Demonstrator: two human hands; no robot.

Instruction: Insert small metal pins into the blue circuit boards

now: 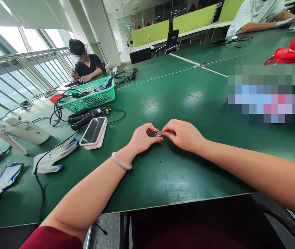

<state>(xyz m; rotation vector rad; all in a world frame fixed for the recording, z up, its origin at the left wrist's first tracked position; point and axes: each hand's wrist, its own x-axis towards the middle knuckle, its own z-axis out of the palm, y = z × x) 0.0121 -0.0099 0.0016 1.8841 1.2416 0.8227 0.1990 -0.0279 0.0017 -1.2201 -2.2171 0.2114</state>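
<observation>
A small silvery metal piece is pinched between my two hands, low over the green table. My left hand grips it from the left with thumb and index finger, and a pale bangle circles that wrist. From the right, my right hand holds the piece's other side with closed fingertips. The piece's exact shape is too small to tell. A tiny dark speck lies on the table just below the hands.
Left of my hands lie a pink-edged phone, black cabled tools, a white-blue glove and a green basket. A red-lidded container stands far right. One person sits at the back left, another at the back right.
</observation>
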